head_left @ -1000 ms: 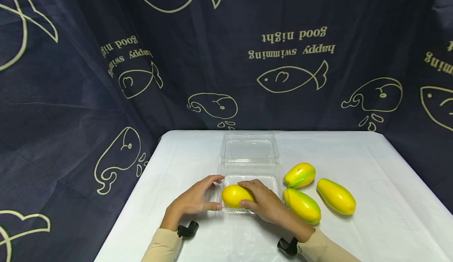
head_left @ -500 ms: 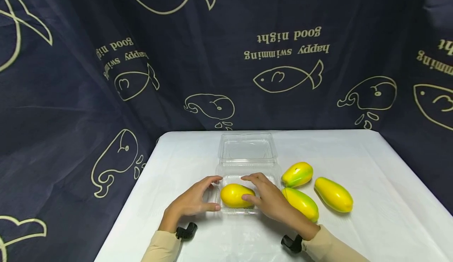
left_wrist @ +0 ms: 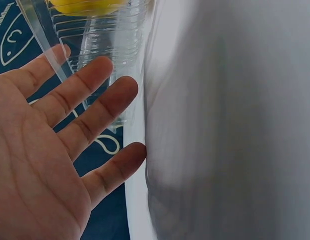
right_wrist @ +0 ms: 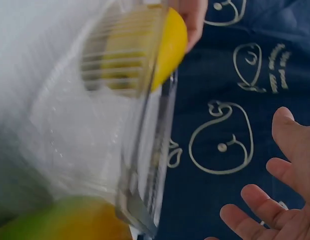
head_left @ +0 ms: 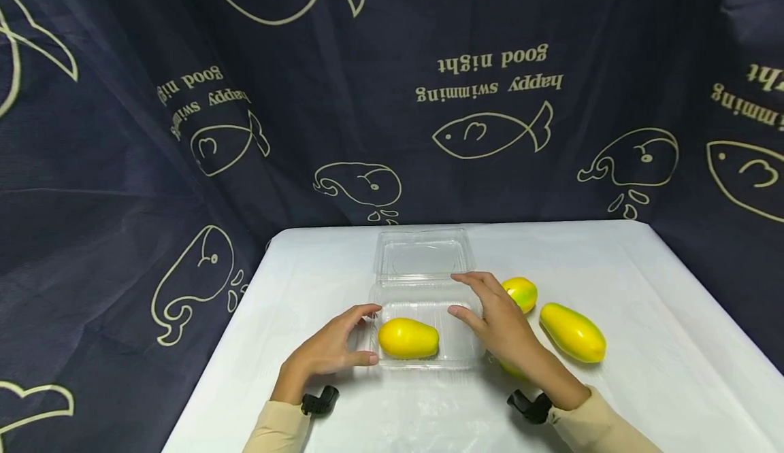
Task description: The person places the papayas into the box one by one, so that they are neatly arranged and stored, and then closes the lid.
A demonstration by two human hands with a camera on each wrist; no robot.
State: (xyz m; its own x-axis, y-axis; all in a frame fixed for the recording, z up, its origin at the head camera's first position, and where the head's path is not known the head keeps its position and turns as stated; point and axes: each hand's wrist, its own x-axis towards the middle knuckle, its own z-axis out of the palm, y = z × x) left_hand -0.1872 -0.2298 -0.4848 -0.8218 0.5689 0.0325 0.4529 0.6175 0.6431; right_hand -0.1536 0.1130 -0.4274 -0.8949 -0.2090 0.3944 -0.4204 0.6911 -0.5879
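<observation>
One yellow papaya lies on its side in the left part of a clear plastic clamshell box, whose lid is folded back away from me. My left hand stays at the box's left edge, thumb and fingers spread along it; whether they touch the wall is hard to tell. Raised over the right rim, my right hand has its fingers apart and holds nothing. Beneath and behind that hand, a green-yellow papaya is mostly hidden. Another papaya is partly covered by the fingers.
Farther right, a third loose papaya lies on the white-covered table. A dark blue curtain printed with fish and whales hangs behind and left of the table.
My right hand has let go of the papaya in the box and moved right and up, over the loose papayas. The left hand has stayed by the box's left edge.
</observation>
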